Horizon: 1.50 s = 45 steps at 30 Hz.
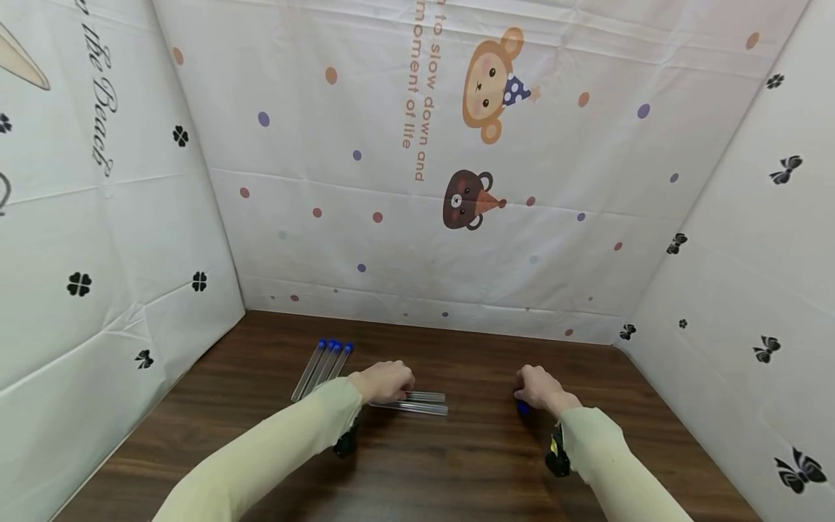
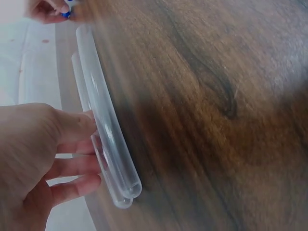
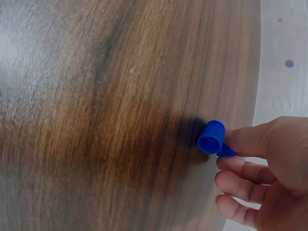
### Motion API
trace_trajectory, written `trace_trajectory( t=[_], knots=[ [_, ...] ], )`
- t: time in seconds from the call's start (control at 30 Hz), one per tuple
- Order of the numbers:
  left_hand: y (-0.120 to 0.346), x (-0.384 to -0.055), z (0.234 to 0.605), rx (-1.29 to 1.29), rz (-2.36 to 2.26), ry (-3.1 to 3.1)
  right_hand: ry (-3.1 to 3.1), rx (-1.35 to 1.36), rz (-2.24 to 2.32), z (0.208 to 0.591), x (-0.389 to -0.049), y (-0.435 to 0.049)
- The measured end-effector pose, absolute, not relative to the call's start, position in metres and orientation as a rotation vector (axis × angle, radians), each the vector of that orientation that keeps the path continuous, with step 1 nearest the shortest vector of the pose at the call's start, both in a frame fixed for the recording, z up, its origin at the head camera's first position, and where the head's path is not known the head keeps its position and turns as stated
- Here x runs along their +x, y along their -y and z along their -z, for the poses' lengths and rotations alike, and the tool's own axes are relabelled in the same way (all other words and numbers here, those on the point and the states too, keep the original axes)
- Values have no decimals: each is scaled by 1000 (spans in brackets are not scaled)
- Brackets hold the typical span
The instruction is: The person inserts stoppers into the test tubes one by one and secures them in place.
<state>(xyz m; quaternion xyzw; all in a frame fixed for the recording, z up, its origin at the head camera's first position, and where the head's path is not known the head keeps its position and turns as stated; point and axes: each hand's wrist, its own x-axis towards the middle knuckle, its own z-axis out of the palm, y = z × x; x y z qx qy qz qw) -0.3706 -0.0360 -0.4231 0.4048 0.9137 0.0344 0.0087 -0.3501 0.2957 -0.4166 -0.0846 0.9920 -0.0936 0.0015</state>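
Observation:
Two clear test tubes (image 2: 106,108) lie side by side on the wooden table, their rounded ends together. My left hand (image 1: 385,380) is at these tubes, thumb and forefinger pinching the farther one; the nearer tube partly covers the fingertips in the left wrist view. My right hand (image 1: 540,388) is low over the table on the right. In the right wrist view, a blue cap (image 3: 211,137) shows its hollow end beside the thumb tip. A second blue cap (image 3: 226,151), mostly hidden, sits between thumb and forefinger, which pinch it.
Several clear tubes with blue caps (image 1: 322,370) lie in a slanted row at the left, partly behind my left sleeve. White printed sheets (image 1: 404,246) stand around the back and sides of the brown table (image 1: 450,478).

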Motion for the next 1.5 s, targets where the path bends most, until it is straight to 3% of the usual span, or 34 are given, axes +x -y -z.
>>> trace_trajectory(
  t=[0.73, 1.5],
  knots=[
    [33, -373, 413, 1272, -159, -2963, -3156, -337, 452, 410, -349, -295],
    [37, -374, 389, 1247, -96, -3029, -3220, -513, 610, 375, -348, -266]
  ],
)
